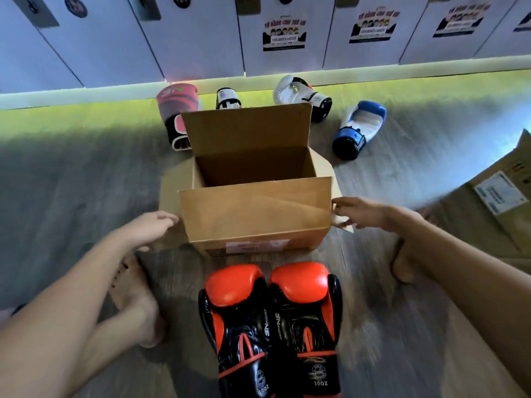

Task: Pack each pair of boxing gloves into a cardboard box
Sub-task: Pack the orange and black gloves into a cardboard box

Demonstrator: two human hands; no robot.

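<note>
A pair of orange-and-black boxing gloves (270, 323) lies side by side on the floor, nearest the person and just before the cardboard box (255, 214). The box stands open. The left hand (155, 228) rests on the box's left side flap with its fingers fairly straight. The right hand (356, 214) curls its fingers round the right side flap. Beyond the box lie a pink glove (176, 110), two white gloves (298, 93) and a blue glove (359, 127), near the lockers (201, 38).

Gloves (270, 326) before box (255, 214)
</note>
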